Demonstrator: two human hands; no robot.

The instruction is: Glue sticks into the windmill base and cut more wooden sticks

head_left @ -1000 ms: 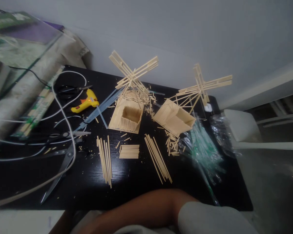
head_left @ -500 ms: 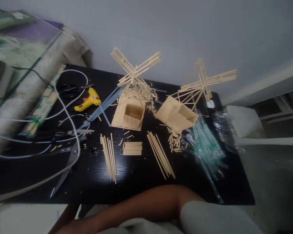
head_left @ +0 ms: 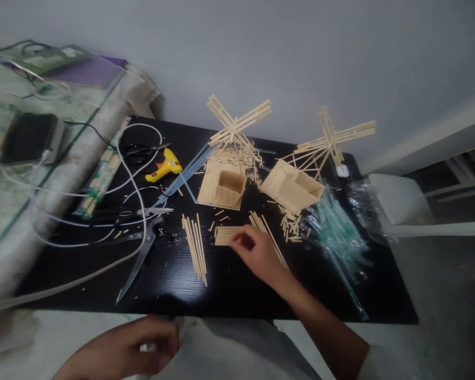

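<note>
My right hand point(head_left: 257, 253) reaches over the table, thumb and fingertips pinched together at the right end of a small flat row of short wooden sticks point(head_left: 225, 236). Whether the pinch holds a stick is hidden. In front of the table edge, above my lap, my left hand point(head_left: 129, 343) is curled with thumb and fingers together; nothing shows clearly in it. Longer wooden sticks lie in a left bundle point(head_left: 196, 248) and a right bundle point(head_left: 266, 224), the latter partly under my right hand. Behind stand two stick-built windmill models, left point(head_left: 221, 182) and right point(head_left: 293, 184).
On the left lie a yellow glue gun point(head_left: 164, 166), scissors point(head_left: 140, 258), pliers point(head_left: 142, 150) and looping white cables point(head_left: 136, 184). Blue-grey glue sticks point(head_left: 182, 177) are beside the left model. Clear plastic wrapping point(head_left: 340, 227) and cut stick pieces point(head_left: 290, 224) lie to the right.
My right hand has come over the table to the short stick row. The forearm that crossed low in front is gone, and my left hand now shows at lower left. The view has shifted slightly.
</note>
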